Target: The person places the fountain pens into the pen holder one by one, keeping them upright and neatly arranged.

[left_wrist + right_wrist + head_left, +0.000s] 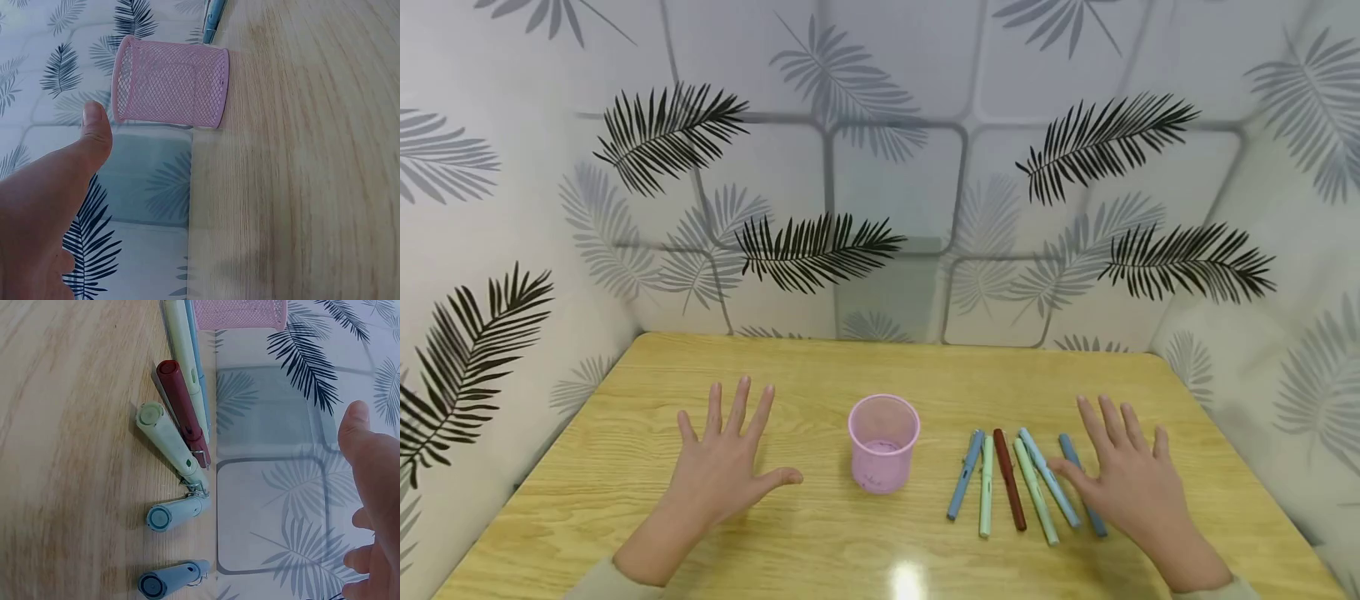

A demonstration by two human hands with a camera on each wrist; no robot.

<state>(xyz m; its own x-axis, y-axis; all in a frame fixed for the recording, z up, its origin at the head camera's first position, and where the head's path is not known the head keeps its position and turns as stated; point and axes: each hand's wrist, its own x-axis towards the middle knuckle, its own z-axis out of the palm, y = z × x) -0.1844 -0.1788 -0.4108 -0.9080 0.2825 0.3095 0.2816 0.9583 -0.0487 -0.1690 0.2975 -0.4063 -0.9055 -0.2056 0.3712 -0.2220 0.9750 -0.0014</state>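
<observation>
From the head view, the left hand lies flat with fingers spread on the wooden worktop, holding nothing, its thumb pointing toward a pink mesh cup that stands upright near the middle, a little apart from the thumb. The right hand is likewise spread flat and holds nothing; its thumb touches or lies just over the rightmost of six pens laid side by side on the worktop between the cup and that hand. From left to right the pens are blue, pale green, dark red, pale green, light blue and blue, the last partly under the hand. Leaf-patterned walls close the worktop in on three sides. In the left wrist view, the thumb is stretched out straight, near the cup but apart from it, and the tip of a blue pen shows beyond the cup. In the right wrist view, the straight thumb hovers clear of the pens, whose capped ends face the camera: the red one, a green one, the light blue and a blue, with the cup at the far end of the row.
</observation>
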